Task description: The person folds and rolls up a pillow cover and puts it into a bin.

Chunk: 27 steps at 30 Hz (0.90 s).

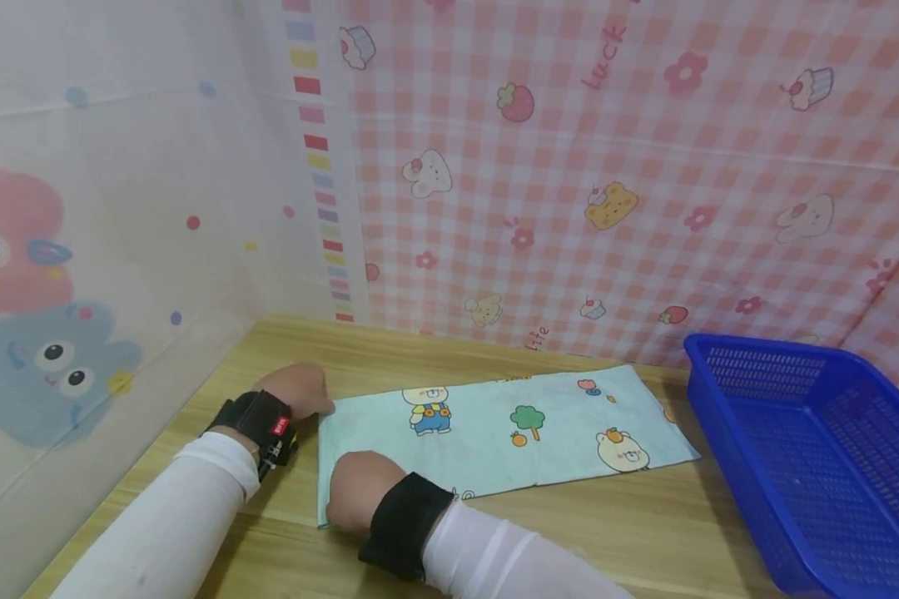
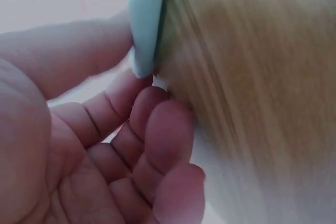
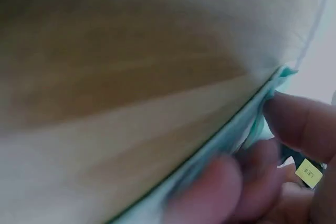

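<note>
A light mint-green cloth (image 1: 479,437), printed with bears, a tree and oranges, lies as a long folded strip on the wooden table. My left hand (image 1: 303,388) is at its far left corner. In the left wrist view, the thumb and index finger pinch the cloth's edge (image 2: 145,30), while the other fingers curl loosely below. My right hand (image 1: 365,491) is at the near left corner. The right wrist view shows its thumb and fingers pinching the layered cloth corner (image 3: 257,121) just above the table. In the head view, the fingertips of the right hand are hidden under its back.
A blue plastic basket (image 1: 817,449) with mesh sides stands at the right, close to the cloth's right end. Behind the wooden table (image 1: 614,532) hangs a pink checked curtain (image 1: 554,150), and a pale patterned sheet (image 1: 142,183) hangs at the left.
</note>
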Motion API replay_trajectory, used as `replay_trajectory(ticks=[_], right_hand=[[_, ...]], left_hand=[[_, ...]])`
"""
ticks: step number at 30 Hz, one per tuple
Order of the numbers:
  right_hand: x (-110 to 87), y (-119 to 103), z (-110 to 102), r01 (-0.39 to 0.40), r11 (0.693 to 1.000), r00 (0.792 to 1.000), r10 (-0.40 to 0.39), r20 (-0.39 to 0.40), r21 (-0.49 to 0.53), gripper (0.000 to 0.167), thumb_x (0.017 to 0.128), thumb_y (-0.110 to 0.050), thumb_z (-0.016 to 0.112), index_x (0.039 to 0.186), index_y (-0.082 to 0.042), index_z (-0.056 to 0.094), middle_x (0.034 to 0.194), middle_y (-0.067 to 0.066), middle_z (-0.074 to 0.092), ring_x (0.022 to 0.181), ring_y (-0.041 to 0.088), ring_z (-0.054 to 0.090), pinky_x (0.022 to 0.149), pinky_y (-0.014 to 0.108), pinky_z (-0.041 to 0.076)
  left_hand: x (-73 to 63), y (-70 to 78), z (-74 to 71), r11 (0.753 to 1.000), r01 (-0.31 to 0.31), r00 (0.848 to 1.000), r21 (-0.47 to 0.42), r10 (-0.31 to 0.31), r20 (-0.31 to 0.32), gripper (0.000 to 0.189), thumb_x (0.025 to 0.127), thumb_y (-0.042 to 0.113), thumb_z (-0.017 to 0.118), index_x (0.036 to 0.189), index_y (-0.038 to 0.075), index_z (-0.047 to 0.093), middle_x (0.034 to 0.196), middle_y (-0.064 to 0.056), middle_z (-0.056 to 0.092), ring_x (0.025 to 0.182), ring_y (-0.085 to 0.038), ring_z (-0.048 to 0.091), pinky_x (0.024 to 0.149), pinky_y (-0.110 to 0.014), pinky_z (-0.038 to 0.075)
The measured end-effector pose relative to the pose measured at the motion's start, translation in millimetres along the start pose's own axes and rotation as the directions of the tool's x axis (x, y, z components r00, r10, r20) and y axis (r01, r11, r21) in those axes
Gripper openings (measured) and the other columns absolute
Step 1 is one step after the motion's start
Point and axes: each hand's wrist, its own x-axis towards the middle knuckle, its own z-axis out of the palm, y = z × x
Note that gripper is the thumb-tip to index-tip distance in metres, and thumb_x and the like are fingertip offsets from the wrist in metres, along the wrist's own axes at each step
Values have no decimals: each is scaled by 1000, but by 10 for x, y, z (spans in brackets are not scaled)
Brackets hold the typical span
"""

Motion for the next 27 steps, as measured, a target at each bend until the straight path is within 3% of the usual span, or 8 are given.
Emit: replay_trajectory(ticks=[4,7,9,12,16,20,24,27], right_hand=[[25,-36,10,95,994,994,-98,-55,-54,8,93,-13,69,87,-15,66,70,-6,58,61,10,51,56,20,42],[45,-62,9,175,979,984,-178,-28,-102,9,95,-13,70,89,-17,64,72,-8,58,63,8,51,58,18,41],[52,-75,0,194,974,981,-195,3,-120,11,93,-14,71,87,-18,63,72,-9,57,63,8,51,58,18,42],[55,-95,-23,178,978,984,-176,27,-105,14,93,-16,71,83,-17,63,72,-8,57,63,9,51,59,20,43],[49,-131,-31,126,989,992,-126,6,-72,30,95,-32,74,73,-16,62,68,-7,57,62,9,52,60,20,45],[45,-165,-9,72,997,997,-73,-18,-41,42,92,-47,78,70,-15,65,67,-8,58,61,8,53,61,19,45],[61,-176,10,49,998,999,-50,-18,-44,41,92,-46,78,68,-15,67,67,-7,59,61,8,53,60,19,45],[62,-164,6,66,996,998,-67,-14,-52,38,93,-32,76,62,-15,62,65,-6,55,60,10,50,57,21,43]], left_hand=[[-1,6,-8,1000,-13,1000,-13,13,-3,39,88,18,76,57,15,53,56,6,45,55,-12,43,56,-26,37],[12,-5,-7,997,-51,999,-57,50,-6,47,86,12,73,51,18,42,52,9,34,50,-10,34,52,-24,31],[26,-20,9,992,-60,998,-109,60,-4,41,84,7,70,55,18,43,53,8,35,50,-9,34,52,-24,30],[39,-37,35,978,-58,998,-199,60,4,25,85,3,66,68,13,51,62,3,45,54,-13,42,52,-25,34],[51,-39,71,961,-38,999,-273,48,27,8,90,1,61,86,7,60,74,-3,54,60,-18,49,55,-29,40],[39,-37,73,954,-44,996,-298,66,64,12,95,1,55,92,6,66,70,-3,55,60,-17,51,54,-29,42],[11,-40,49,950,-49,992,-309,82,94,13,99,5,57,97,6,69,67,-1,56,61,-15,53,56,-28,44],[0,-46,24,952,-54,991,-300,88,102,12,101,10,61,96,6,71,67,0,60,63,-14,55,59,-27,46]])
